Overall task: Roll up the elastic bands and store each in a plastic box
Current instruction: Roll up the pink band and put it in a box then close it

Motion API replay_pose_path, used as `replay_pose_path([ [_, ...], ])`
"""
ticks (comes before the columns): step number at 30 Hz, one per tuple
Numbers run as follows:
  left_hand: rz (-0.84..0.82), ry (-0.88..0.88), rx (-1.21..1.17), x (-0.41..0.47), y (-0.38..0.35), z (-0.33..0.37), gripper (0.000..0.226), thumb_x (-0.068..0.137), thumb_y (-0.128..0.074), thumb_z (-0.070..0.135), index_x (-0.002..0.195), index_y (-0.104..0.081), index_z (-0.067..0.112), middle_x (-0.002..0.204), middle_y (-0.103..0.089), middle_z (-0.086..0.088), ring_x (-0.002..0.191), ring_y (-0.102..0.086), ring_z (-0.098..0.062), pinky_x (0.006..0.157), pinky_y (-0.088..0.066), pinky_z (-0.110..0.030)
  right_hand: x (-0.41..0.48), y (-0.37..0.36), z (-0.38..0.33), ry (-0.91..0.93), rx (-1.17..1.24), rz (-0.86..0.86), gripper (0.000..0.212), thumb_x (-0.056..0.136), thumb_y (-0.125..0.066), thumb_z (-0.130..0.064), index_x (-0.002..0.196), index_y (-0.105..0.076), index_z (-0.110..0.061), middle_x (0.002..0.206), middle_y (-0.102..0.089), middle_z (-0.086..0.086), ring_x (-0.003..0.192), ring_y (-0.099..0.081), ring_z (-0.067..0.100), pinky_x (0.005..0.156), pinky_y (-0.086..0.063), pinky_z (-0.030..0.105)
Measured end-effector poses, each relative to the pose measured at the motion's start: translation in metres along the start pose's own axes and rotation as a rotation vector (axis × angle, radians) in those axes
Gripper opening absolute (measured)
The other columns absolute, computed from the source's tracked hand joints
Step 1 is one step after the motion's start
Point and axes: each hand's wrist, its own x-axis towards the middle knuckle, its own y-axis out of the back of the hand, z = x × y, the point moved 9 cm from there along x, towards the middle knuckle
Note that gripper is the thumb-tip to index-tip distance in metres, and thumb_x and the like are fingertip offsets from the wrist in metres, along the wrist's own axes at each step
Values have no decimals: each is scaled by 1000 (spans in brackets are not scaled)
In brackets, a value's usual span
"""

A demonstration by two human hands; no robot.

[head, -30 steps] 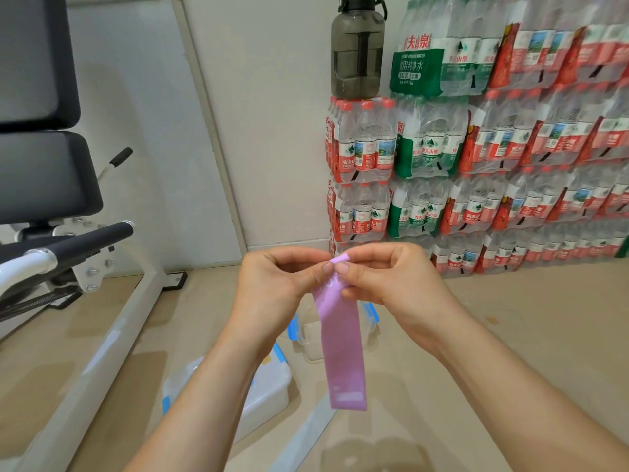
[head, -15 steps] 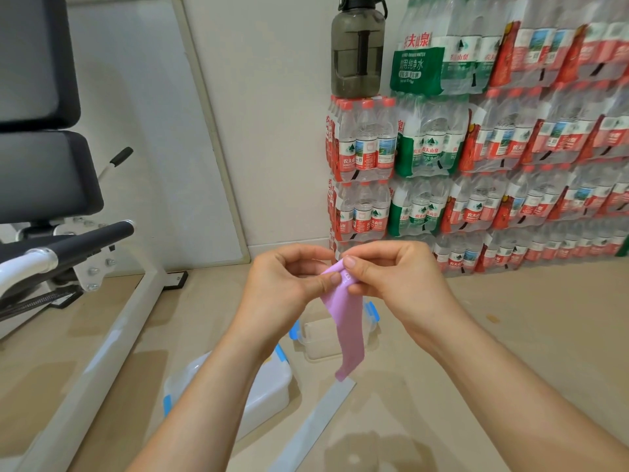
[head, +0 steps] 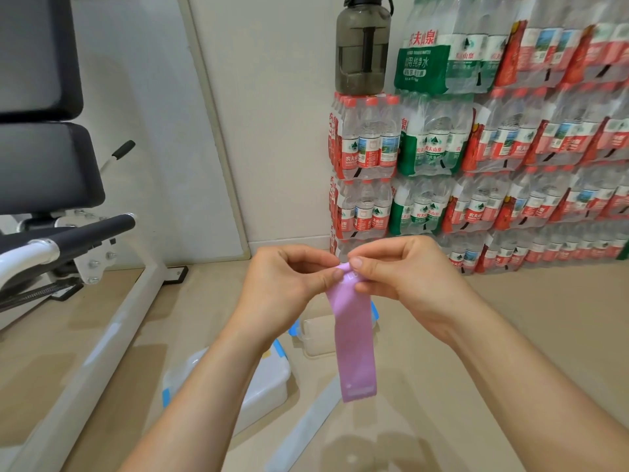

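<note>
A pink elastic band (head: 354, 338) hangs straight down in front of me, held up in the air by its top end. My left hand (head: 286, 284) pinches that end from the left with thumb and fingers. From the right, my right hand (head: 405, 270) pinches the same end. On the floor below stand two clear plastic boxes with blue clips: a small one (head: 316, 335) behind the band, and a larger one (head: 269, 386) partly hidden by my left forearm.
A weight bench with black pads and a white frame (head: 102, 335) fills the left side. Shrink-wrapped packs of water bottles (head: 476, 165) are stacked against the wall at right, with a dark jug (head: 362, 46) on top. A pale flat strip (head: 306, 427) lies on the floor.
Half a second ago the band's lower end was swung up and shorter-looking; now it hangs straight and long again. Both hands have stayed at its top end.
</note>
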Motion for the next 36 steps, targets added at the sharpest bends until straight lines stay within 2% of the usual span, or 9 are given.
replay_pose_path([
  [2,-17,4,-3,0,-1,-1,9,72,-79,5,79,-75,9,72,-75,-3,65,-69,-7,60,-51,-14,-1,1,1,-9,19,16,9,80,-69,3,90,-70,2,86,-73,21,70,-68,17,67,-60,24],
  [7,-96,23,-27,0,-8,-3,7,81,-72,14,85,-76,10,72,-73,-4,61,-60,-6,58,-49,-16,-1,2,-2,15,39,17,12,78,-69,8,86,-66,-1,67,-72,7,64,-69,15,68,-60,25],
  [11,-61,17,-47,0,-5,-2,4,75,-77,13,79,-76,11,76,-74,-11,66,-60,-14,60,-50,-21,-1,0,-1,2,68,-2,14,79,-68,7,90,-67,-2,78,-70,15,70,-69,20,70,-60,27],
  [15,-2,21,-116,0,1,-2,5,72,-79,9,74,-76,13,75,-75,-10,69,-65,-17,69,-54,-30,-3,-10,5,-54,101,-113,21,82,-67,3,101,-66,-4,88,-72,15,76,-69,20,67,-59,27],
  [21,92,-31,-123,-1,6,4,13,73,-77,1,73,-73,13,62,-72,6,61,-66,-3,57,-49,-11,-1,-8,1,17,74,-48,22,81,-65,9,101,-67,0,85,-72,15,74,-70,17,68,-60,24],
  [26,83,-111,-15,0,5,9,20,75,-76,0,72,-71,20,63,-72,12,64,-68,-1,62,-52,-12,-1,-5,-1,50,18,3,18,81,-71,-2,98,-69,-3,82,-76,11,74,-71,15,70,-60,27],
  [31,68,-156,76,2,1,10,21,76,-76,4,74,-72,25,65,-72,15,65,-66,0,65,-53,-13,0,0,-1,83,-10,94,6,83,-70,-6,88,-71,-8,77,-75,6,68,-71,10,64,-59,25],
  [36,-46,-80,0,3,-3,4,13,78,-74,6,89,-74,11,67,-71,6,60,-62,0,55,-45,-10,-1,6,-3,100,-56,125,7,84,-69,-9,86,-73,-15,81,-75,6,69,-70,11,59,-57,25],
])
